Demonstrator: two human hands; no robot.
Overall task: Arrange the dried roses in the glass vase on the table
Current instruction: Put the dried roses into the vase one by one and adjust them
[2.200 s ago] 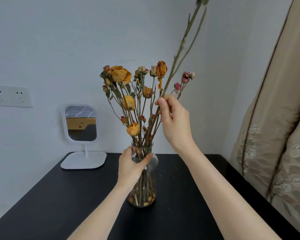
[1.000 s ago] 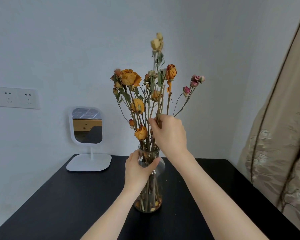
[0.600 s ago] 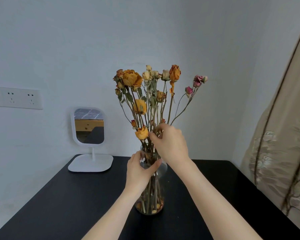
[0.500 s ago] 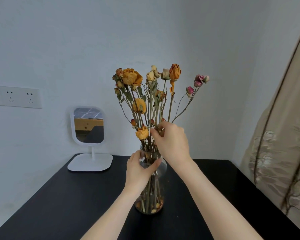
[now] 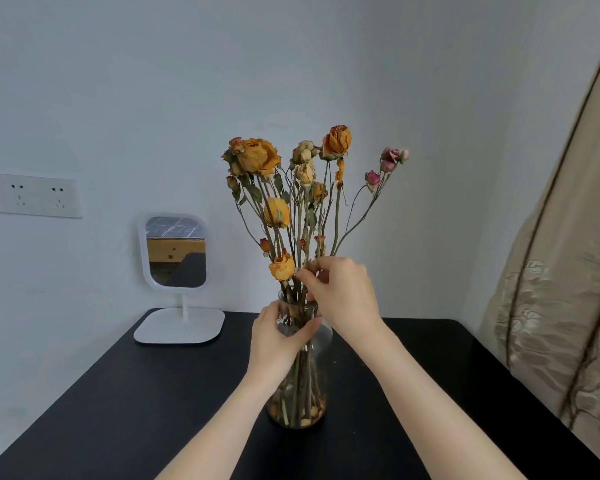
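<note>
White mirror (image 5: 175, 252) left of glass vase (image 5: 322, 338)

The vase (image 5: 303, 405) is showing clear, smooth glass, the dried roses (image 5: 260, 158) looking papery and brittle. The table (image 5: 118, 410) is reading matt black, possibly painted wood. Far left, the mirror (image 5: 176, 252) is gleaming in smooth white plastic; the right curtain (image 5: 555, 323) is showing sheeny cloth.

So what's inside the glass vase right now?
Bare rose stems stand in the glass vase, with orange petal bits at its bottom. The left hand gripping the neck covers part of the stems there.
</note>
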